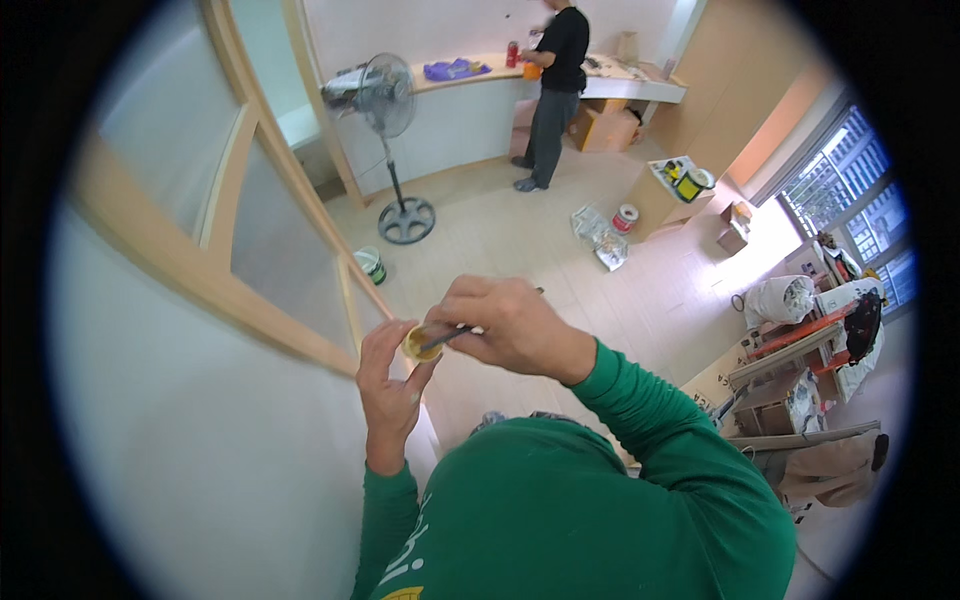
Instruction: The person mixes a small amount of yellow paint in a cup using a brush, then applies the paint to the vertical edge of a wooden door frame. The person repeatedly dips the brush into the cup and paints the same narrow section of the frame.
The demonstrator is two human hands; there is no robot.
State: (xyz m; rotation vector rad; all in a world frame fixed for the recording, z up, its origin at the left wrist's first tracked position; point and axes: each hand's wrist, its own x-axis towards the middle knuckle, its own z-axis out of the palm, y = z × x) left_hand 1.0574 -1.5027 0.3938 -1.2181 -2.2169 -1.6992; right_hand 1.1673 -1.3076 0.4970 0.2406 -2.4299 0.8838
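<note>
Now Holding a Small Cup and a Thin Dark Tool

Have the small cup pinched between the thumb and curled fingers of the left hand, with its open mouth and yellowish inside in sight. Grip the thin dark tool between the thumb and fingers of the right hand, close above and beside the left, with one end reaching into the cup and the other poking out past the knuckles. Can't tell the shape of the tip inside. Keep both items in front of the chest, over the pale floor, just beside the wooden frame on the left. Wear a green top with long sleeves.

Further off, see a standing fan and, nearer, a small bucket on the floor by the frame. Find a long counter behind the fan, with a purple bag or cloth and a red can on top, and a person in black standing at it. Toward the right, note a red-and-white tin beside a crumpled sheet, a box bearing more containers, and a bright window above cluttered materials.
</note>
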